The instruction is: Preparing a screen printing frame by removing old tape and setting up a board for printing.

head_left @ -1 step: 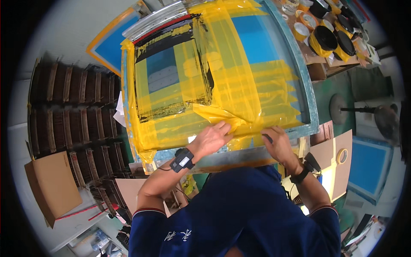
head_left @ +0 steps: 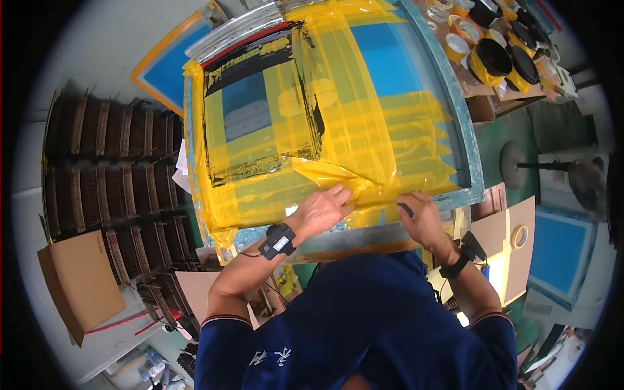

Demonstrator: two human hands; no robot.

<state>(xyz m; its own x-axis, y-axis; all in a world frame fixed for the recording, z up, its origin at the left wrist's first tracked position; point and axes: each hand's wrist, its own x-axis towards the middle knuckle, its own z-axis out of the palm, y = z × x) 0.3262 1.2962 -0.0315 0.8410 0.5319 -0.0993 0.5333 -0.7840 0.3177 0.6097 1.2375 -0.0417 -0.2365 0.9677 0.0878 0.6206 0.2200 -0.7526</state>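
Note:
A large screen printing frame (head_left: 476, 162) lies before me, its mesh mostly covered with strips of yellow tape (head_left: 364, 136). Black ink is smeared around a rectangular window at the left of the mesh. Near the front edge, my left hand (head_left: 320, 213) pinches a wrinkled, lifted fold of the tape. My right hand (head_left: 422, 221) rests at the same edge farther right, its fingers curled. Something small and dark shows by its thumb; I cannot make out what it is. Wrist devices are strapped to both arms.
A metal squeegee bar (head_left: 235, 27) lies across the far left of the frame. Ink tubs (head_left: 492, 58) crowd a table at the far right. Dark racks (head_left: 110, 130) and a cardboard box (head_left: 84, 283) stand left. To the right are a tape roll (head_left: 519, 236) and a fan (head_left: 585, 184).

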